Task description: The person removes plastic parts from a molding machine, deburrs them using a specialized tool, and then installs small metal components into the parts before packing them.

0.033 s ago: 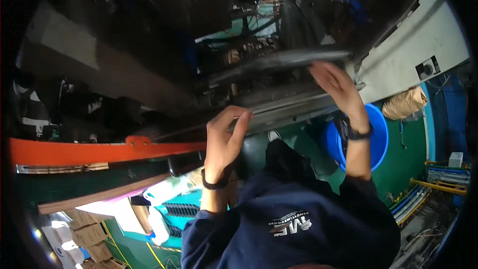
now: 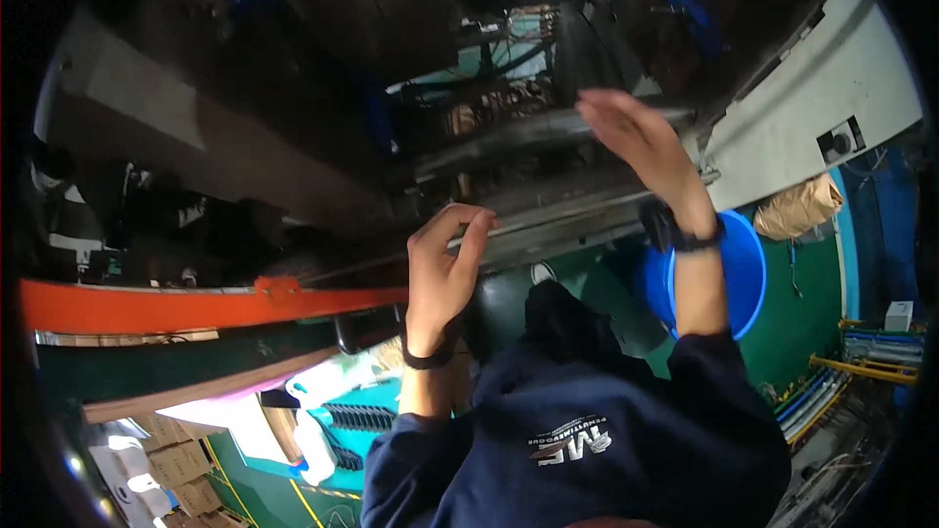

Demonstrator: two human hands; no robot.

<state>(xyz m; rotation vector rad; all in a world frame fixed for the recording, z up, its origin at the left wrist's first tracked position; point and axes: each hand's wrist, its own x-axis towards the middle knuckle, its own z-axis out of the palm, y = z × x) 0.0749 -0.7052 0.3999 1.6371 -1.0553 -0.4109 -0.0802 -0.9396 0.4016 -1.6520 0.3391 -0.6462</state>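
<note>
My left hand [image 2: 442, 259] is closed, thumb and fingertips brought together at the left end of a long thin metal rail [image 2: 577, 210] along the machine's front edge. Whatever lies in that pinch is too small or hidden to make out. My right hand [image 2: 638, 137] is raised over the machine opening, fingers stretched out and holding nothing. Behind and beneath it runs a smeared grey bar [image 2: 509, 142], roughly parallel to the rail. I cannot tell whether the fingers touch this bar. Cables and metal parts [image 2: 509, 98] show deeper inside the dark machine.
An orange beam [image 2: 196, 305] runs at the left, above a wooden edge [image 2: 215, 383]. The machine's pale side panel [image 2: 822, 88] stands right. A blue bin [image 2: 745, 274] and a brown paper sack [image 2: 797, 205] are on the green floor. Cardboard boxes [image 2: 181, 464] are stacked lower left.
My right hand has shifted a little left and farther into the machine, its fingers still stretched out. My left hand stays at the rail's end.
</note>
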